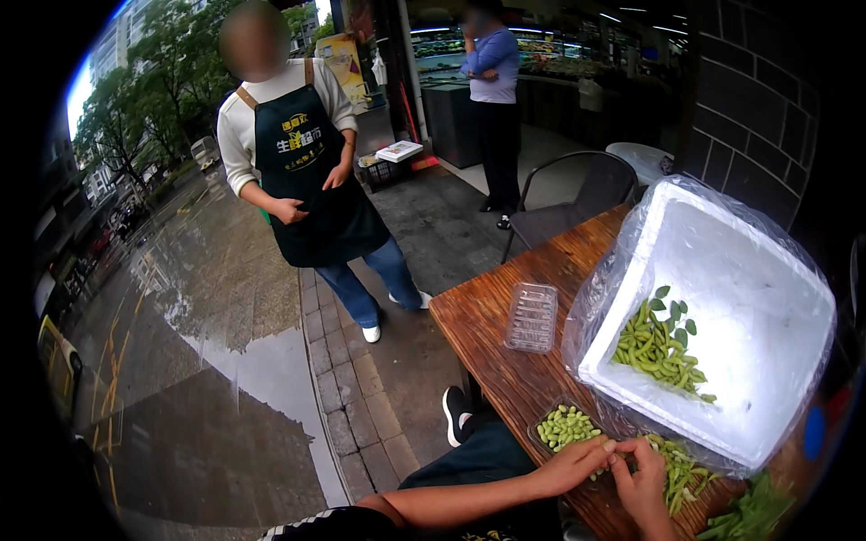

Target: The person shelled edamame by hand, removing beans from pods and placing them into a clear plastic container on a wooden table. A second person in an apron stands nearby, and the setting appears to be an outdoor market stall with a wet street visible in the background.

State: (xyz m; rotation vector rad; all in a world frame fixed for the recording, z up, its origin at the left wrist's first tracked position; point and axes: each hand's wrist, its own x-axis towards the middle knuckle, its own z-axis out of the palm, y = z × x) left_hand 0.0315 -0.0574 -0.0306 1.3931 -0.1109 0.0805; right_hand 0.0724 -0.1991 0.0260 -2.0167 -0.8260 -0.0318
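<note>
My left hand (577, 462) and my right hand (639, 471) meet at the fingertips over the wooden table's near edge. Something small and green, seemingly a bean pod, shows between them; the fingers mostly cover it. Just beyond my left hand is a clear plastic tray (534, 435) of shelled green beans (565, 426). Green pods (678, 473) lie in a pile on the table beside my right hand. A white foam box (751, 297), lined or wrapped in clear plastic, stands tilted behind them, with whole green soybean pods (653, 355) and a leafy sprig (673, 316) inside.
An empty clear plastic tray (532, 318) lies on the wooden table (473, 308). Green leaves (751, 507) are at the lower right. A person in a dark apron (304, 176) stands beyond the table; another person (495, 101) stands near the shop entrance. A dark chair (575, 196) is behind the table.
</note>
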